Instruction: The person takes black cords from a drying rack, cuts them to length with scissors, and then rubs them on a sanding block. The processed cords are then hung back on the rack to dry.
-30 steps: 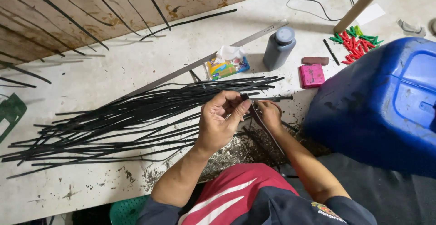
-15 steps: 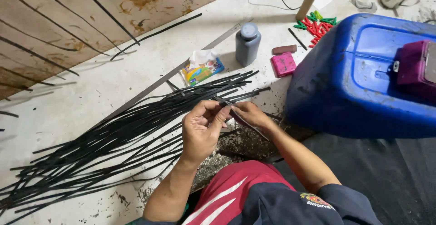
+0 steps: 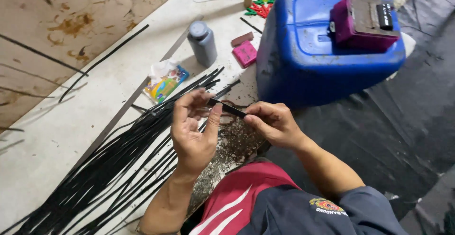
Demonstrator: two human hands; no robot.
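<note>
A short black strip (image 3: 227, 107) is held between both hands above my lap. My left hand (image 3: 192, 130) pinches its left end with thumb and fingers. My right hand (image 3: 275, 123) grips its right end. Below and to the left a long bundle of thin black strips (image 3: 109, 168) lies fanned across the pale floor. Dark scraps (image 3: 232, 149) litter the ground under my hands.
A blue plastic jerrycan (image 3: 303, 59) lies on its side to the right, with a magenta box (image 3: 365, 21) on top. A grey bottle (image 3: 203, 43), a pink block (image 3: 245, 53), a colourful packet (image 3: 163, 81) and red and green clips (image 3: 258, 5) sit beyond. Black sheeting (image 3: 403, 135) covers the right.
The view has swung right and closer, bringing the jerrycan and magenta box into full view. Both hands have lifted slightly and stay on the short strip.
</note>
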